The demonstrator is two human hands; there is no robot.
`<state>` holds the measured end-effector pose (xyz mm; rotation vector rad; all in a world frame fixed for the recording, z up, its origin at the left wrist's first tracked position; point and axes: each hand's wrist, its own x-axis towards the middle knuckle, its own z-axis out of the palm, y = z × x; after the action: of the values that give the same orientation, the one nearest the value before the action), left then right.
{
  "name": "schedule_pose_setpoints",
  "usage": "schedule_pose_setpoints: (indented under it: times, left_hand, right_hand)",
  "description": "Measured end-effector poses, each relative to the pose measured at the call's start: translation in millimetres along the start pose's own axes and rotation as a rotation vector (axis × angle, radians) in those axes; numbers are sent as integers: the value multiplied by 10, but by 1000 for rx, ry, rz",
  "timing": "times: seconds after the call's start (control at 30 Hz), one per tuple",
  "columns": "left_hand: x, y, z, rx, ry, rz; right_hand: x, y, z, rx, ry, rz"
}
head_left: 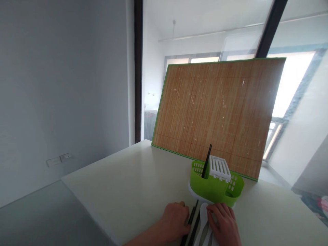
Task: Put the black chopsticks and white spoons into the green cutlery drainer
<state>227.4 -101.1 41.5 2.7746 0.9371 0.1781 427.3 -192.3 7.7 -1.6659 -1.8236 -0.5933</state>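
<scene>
Head view, looking over a table corner. Shows a grey wall (64, 85) at left and a glass panel (194, 44) between dark posts at the back. Lower down, shows a white table (123, 184), glossy and pale. Toward its far side, shows a brown bamboo-patterned board (217, 106) with a green border, propped steeply in front of the glass. Just before the board's lower right part, shows a green caddy (210, 189) on a white base (193, 194), with perforated ends. Nearer, shows the left hand (175, 218) with fingers curled inward; cannot tell whether clamped on anything. Beside it, shows the right hand (225, 222) with fingers close together and bent downward; cannot tell whether clamped or merely resting. Atop the caddy's middle, shows a white slotted piece (219, 167). At the right fingertips, shows white spoons (203, 212), bowls toward the caddy, partly hidden. Between left hand and spoons, shows loose black chopsticks (195, 226); in the caddy's left section, shows upright black chopsticks (207, 161), slightly tilted.
</scene>
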Motion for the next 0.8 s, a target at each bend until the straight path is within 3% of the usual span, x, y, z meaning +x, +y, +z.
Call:
schedule_pose_setpoints:
  times: [0.33,0.57,0.8]
  left_hand:
    - [64,113,12,155,-22,-54]
    - [128,-55,-32,245,-19,-109]
    - [81,-128,-191,134,113,-42]
  right_hand:
    - [25,-98,-28,55,-4,-43]
    - [71,-180,-50,77,40,-103]
    - [62,-197,-59,82,2,-122]
